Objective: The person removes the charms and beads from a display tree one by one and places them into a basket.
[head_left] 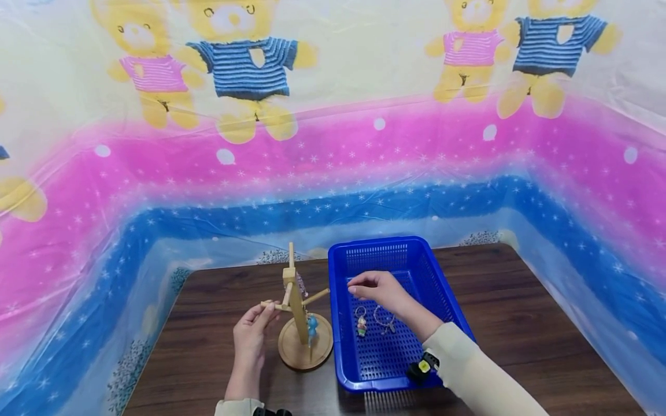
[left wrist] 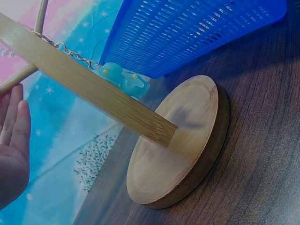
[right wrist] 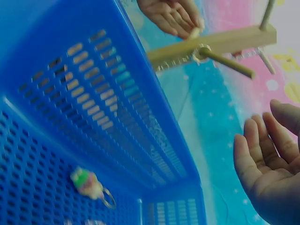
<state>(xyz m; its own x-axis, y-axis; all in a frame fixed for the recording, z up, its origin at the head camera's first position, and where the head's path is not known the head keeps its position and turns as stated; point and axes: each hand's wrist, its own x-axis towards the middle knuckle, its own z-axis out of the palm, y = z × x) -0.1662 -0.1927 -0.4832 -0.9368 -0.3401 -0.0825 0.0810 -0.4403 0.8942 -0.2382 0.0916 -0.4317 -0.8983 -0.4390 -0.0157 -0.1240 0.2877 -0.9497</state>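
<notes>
A wooden stand [head_left: 297,306] with several pegs rises from a round base [left wrist: 176,154]. My left hand [head_left: 251,332] pinches the end of a peg [head_left: 281,307] on its left side. From a chain on the stand hangs a light-blue figure keychain [left wrist: 123,80]. A beaded piece [head_left: 300,285] hangs behind the post. Over the blue basket [head_left: 337,346] my right hand [head_left: 382,292] hovers with relaxed fingers, holding nothing; the right wrist view shows its palm [right wrist: 276,183]. Inside the basket lie a small figure keychain [head_left: 361,326] and a bracelet-like chain [head_left: 385,321].
The basket stands just right of the stand on a dark wooden table [head_left: 520,323]. A printed cloth [head_left: 364,144] with bears hangs behind the table and along its sides. One peg [head_left: 317,296] points toward the basket's left rim.
</notes>
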